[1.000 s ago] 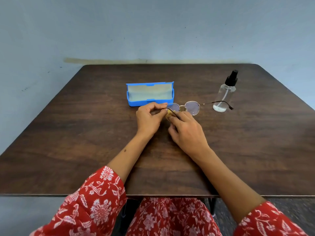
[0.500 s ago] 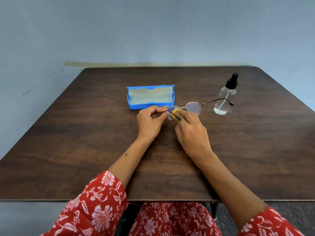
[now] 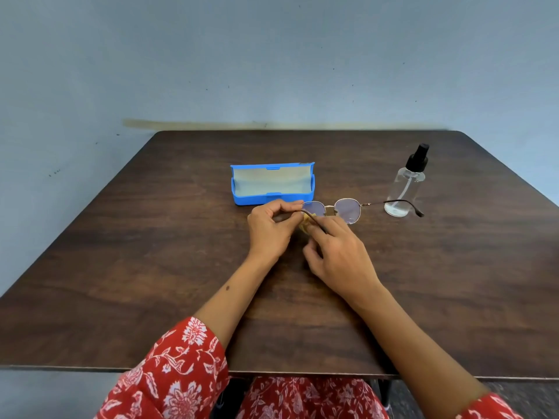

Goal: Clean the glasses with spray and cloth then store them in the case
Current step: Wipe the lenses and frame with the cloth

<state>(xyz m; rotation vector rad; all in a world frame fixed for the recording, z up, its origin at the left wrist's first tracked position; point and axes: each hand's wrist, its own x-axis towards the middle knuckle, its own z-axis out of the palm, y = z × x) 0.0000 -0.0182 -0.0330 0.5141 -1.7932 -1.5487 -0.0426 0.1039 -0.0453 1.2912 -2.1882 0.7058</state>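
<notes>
Thin metal-framed glasses are held just above the dark wooden table, with one temple stretched out to the right. My left hand pinches the frame at its left end. My right hand presses a small yellow cloth against the left lens; most of the cloth is hidden by my fingers. An open blue glasses case with a pale lining lies just behind my hands. A clear spray bottle with a black nozzle stands to the right, behind the outstretched temple.
The table backs onto a pale blue wall. Its near edge lies above my lap, and my red floral sleeves hang over it.
The cloth in my right hand has shifted slightly down along the left lens. The camera has tilted, so everything sits a little lower in the picture.
</notes>
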